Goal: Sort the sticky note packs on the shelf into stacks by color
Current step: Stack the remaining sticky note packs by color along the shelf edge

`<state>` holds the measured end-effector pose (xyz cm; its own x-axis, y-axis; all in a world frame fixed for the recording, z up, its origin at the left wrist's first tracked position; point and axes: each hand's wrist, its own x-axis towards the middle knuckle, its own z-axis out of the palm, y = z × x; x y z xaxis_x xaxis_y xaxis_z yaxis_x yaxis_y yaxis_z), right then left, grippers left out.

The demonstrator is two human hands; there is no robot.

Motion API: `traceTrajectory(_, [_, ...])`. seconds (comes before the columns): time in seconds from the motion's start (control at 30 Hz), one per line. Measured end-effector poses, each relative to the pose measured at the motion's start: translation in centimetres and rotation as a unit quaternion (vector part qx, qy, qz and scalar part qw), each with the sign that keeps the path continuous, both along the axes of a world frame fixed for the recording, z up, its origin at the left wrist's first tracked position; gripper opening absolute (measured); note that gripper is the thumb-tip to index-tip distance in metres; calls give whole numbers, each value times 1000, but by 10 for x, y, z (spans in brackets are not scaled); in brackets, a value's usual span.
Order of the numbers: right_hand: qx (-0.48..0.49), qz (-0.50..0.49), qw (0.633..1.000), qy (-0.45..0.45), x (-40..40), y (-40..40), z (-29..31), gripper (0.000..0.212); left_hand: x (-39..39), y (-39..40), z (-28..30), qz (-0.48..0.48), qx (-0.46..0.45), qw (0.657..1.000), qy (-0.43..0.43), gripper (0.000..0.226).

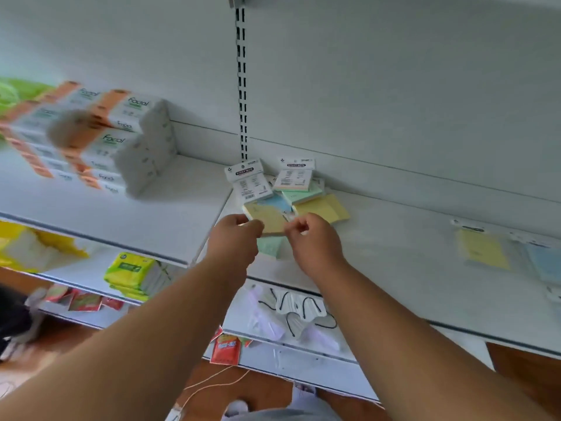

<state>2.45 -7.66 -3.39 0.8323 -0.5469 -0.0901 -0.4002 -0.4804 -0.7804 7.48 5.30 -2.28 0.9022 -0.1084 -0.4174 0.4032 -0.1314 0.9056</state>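
Observation:
A loose heap of sticky note packs [299,189] lies on the white shelf [394,268], with yellow, blue, green and pink pads and white header cards. My left hand [235,238] grips the left edge of a yellow pack [268,218] lifted just above the shelf. My right hand [309,238] pinches the same pack at its right edge. A green pack [270,247] lies under my hands. Another yellow pack [326,208] lies right of the heap. Farther right, a yellow pack [482,249] and a blue pack [546,265] lie flat side by side.
Stacked facial tissue packs [121,141] stand on the left shelf section. A slotted upright [241,80] divides the back panel. Lower shelves hold green tissue packs [133,271], bagged corded items [291,311] and red sachets [226,349].

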Motion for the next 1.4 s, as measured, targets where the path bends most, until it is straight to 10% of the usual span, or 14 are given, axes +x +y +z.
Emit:
traceTrajectory(0.13, [135,-150,979,23,-36,-21,12,34,-38,-21,-1,-50,-67,996,-20,21])
traceTrajectory(0.3, [410,-291,860,-90,-91,-74,30,13,-71,-76,4,-197,-90,976,-13,25])
traceTrajectory(0.5, [198,-347,910,-114,-141,-159,17,23,-101,-158,4,-282,-24,958,-40,7])
traceTrajectory(0.7, [337,-368,866,-32,-171,-251,18,24,-140,-255,-4,-269,-17,962,-44,9])
traceTrajectory(0.93, [-7,-257,966,43,-168,-356,12,29,-149,-338,-15,-297,168,931,-134,25])
traceTrajectory(1.13, [-152,-163,959,174,-148,-383,-2,40,-151,-365,-8,-276,316,882,-215,16])
traceTrajectory(1.4, [-232,-119,960,101,-141,-359,14,24,-148,-351,-12,-258,330,883,-210,23])
